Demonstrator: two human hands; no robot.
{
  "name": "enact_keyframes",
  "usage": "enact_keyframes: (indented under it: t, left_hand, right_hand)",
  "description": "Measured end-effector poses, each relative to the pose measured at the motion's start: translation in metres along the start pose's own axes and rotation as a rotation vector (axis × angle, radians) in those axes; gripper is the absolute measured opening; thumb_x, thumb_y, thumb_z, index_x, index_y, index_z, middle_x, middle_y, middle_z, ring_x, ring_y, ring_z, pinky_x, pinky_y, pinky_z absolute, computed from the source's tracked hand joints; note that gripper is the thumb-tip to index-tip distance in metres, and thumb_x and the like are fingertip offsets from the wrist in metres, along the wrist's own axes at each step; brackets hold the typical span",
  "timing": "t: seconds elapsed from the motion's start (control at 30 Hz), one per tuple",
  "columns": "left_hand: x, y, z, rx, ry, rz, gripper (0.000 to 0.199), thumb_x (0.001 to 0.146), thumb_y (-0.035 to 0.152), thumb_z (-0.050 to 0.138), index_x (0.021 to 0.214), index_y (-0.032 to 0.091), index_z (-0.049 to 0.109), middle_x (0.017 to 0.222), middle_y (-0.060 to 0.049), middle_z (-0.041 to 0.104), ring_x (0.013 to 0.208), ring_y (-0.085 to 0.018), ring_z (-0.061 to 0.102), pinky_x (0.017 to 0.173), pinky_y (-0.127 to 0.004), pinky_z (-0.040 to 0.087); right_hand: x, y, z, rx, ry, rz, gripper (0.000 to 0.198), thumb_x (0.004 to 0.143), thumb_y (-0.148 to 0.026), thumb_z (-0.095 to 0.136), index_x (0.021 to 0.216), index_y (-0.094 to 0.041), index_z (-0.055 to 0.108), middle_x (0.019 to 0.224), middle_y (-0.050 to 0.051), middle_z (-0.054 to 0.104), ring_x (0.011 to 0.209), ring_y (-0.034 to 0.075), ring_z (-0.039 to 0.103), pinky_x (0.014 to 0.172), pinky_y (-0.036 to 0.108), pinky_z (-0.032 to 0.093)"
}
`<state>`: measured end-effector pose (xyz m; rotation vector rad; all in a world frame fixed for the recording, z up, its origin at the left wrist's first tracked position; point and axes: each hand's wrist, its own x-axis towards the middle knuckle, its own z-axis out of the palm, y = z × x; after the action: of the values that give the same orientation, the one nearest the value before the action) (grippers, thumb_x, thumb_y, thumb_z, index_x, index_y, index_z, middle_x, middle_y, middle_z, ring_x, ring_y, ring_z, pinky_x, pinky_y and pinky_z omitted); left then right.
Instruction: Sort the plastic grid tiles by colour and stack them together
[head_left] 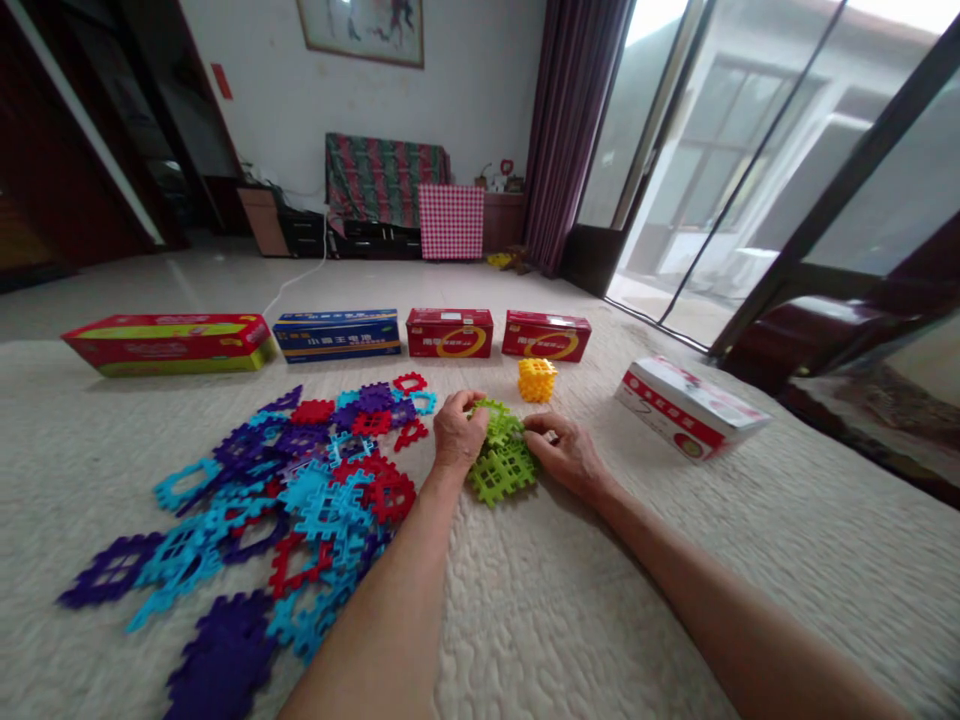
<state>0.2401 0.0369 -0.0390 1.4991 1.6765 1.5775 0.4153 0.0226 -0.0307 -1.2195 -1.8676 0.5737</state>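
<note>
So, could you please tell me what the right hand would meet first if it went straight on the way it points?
The right hand would likely meet the green pieces first, though whether they already touch is unclear.

Bare forearms (397,570) outstretched, left hand (457,432) and right hand (570,455) curled inward.

One long box (165,342), one blue box (337,338), two red boxes (450,338) and one white box (679,410) are counted, making five in all. One left hand (459,435) and one right hand (571,457) are seen, with one yellow cube (537,381) and at least two green pieces (502,474). Several blue pieces (322,505), purple pieces (225,650) and red pieces (313,411) are heaped together (their exact numbers cannot be told, since many are overlapped). One framed picture (364,30) and one checked cloth (451,222) are also counted
</note>
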Motion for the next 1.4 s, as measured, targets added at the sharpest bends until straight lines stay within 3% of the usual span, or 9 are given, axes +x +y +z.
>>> enact_keyframes:
  t: [0.17, 0.3, 0.37, 0.43, 0.6, 0.97, 1.07, 1.2, 1.4]
  left_hand:
    - [0.008, -0.003, -0.002, -0.196, 0.138, -0.109, 0.025, 0.066, 0.014, 0.058, 0.087, 0.017, 0.071, 0.076, 0.0, 0.067, 0.065, -0.012, 0.059, 0.065, -0.023, 0.047]
    - [0.012, -0.003, -0.002, -0.371, 0.162, -0.17, 0.022, 0.065, 0.02, 0.06, 0.084, 0.017, 0.071, 0.069, 0.002, 0.064, 0.058, -0.01, 0.055, 0.058, -0.02, 0.044]
    - [0.011, 0.0, -0.001, -0.417, 0.133, -0.184, 0.021, 0.065, 0.022, 0.062, 0.083, 0.016, 0.071, 0.066, 0.002, 0.064, 0.058, -0.01, 0.056, 0.057, -0.02, 0.044]
    - [0.009, 0.005, -0.001, -0.436, 0.093, -0.176, 0.021, 0.065, 0.024, 0.063, 0.083, 0.015, 0.071, 0.064, 0.002, 0.065, 0.058, -0.011, 0.058, 0.057, -0.021, 0.044]
    - [0.004, 0.016, 0.0, -0.467, -0.023, -0.114, 0.02, 0.068, 0.025, 0.064, 0.085, 0.016, 0.07, 0.066, 0.0, 0.068, 0.061, -0.013, 0.063, 0.059, -0.022, 0.048]
    - [-0.006, 0.034, 0.005, -0.526, -0.236, -0.032, 0.022, 0.074, 0.032, 0.065, 0.09, 0.018, 0.07, 0.079, -0.002, 0.071, 0.069, -0.014, 0.067, 0.063, -0.023, 0.05]
    - [-0.003, 0.03, 0.003, -0.444, -0.107, -0.07, 0.022, 0.073, 0.03, 0.063, 0.089, 0.017, 0.069, 0.075, -0.001, 0.069, 0.066, -0.015, 0.068, 0.06, -0.023, 0.049]
    - [0.008, 0.007, 0.0, -0.373, 0.183, -0.214, 0.023, 0.071, 0.025, 0.053, 0.087, 0.017, 0.068, 0.072, -0.001, 0.069, 0.059, -0.014, 0.066, 0.057, -0.023, 0.048]
    - [0.013, -0.017, 0.0, -0.233, 0.206, -0.247, 0.029, 0.068, 0.026, 0.05, 0.089, 0.017, 0.069, 0.064, 0.0, 0.067, 0.061, -0.016, 0.065, 0.061, -0.025, 0.049]
  right_hand:
    - [-0.001, -0.005, -0.001, -0.018, -0.035, -0.036, 0.023, 0.08, -0.031, 0.052, 0.08, -0.02, 0.072, 0.083, 0.005, 0.072, 0.078, 0.021, 0.065, 0.068, 0.032, 0.05]
    - [-0.001, -0.006, -0.003, -0.06, -0.006, -0.134, 0.024, 0.085, -0.034, 0.052, 0.074, -0.021, 0.069, 0.082, 0.007, 0.07, 0.08, 0.022, 0.064, 0.075, 0.036, 0.05]
    - [-0.001, -0.007, -0.003, -0.089, 0.071, -0.223, 0.02, 0.085, -0.033, 0.054, 0.078, -0.022, 0.069, 0.088, 0.008, 0.069, 0.086, 0.023, 0.064, 0.082, 0.04, 0.05]
    - [-0.001, -0.01, -0.002, -0.097, 0.15, -0.308, 0.017, 0.084, -0.031, 0.058, 0.094, -0.022, 0.068, 0.101, 0.009, 0.068, 0.098, 0.025, 0.062, 0.09, 0.044, 0.049]
    - [0.0, -0.016, 0.001, -0.124, 0.144, -0.371, 0.051, 0.079, -0.029, 0.065, 0.128, -0.021, 0.052, 0.127, 0.013, 0.06, 0.119, 0.029, 0.055, 0.1, 0.05, 0.045]
    - [0.002, -0.025, 0.007, 0.08, 0.171, -0.36, 0.055, 0.081, -0.028, 0.062, 0.133, -0.024, 0.045, 0.127, 0.011, 0.058, 0.119, 0.025, 0.056, 0.103, 0.047, 0.045]
    - [0.009, -0.018, -0.003, 0.101, 0.184, -0.319, 0.054, 0.077, -0.025, 0.062, 0.129, -0.025, 0.048, 0.121, 0.009, 0.056, 0.109, 0.023, 0.06, 0.094, 0.042, 0.051]
    - [0.019, 0.011, -0.032, -0.136, 0.161, -0.185, 0.053, 0.068, -0.019, 0.06, 0.12, -0.024, 0.057, 0.116, 0.01, 0.054, 0.104, 0.026, 0.059, 0.087, 0.045, 0.053]
    - [0.021, 0.047, -0.047, -0.336, -0.027, -0.13, 0.046, 0.068, -0.019, 0.061, 0.114, -0.02, 0.063, 0.112, 0.012, 0.059, 0.104, 0.027, 0.06, 0.094, 0.043, 0.049]
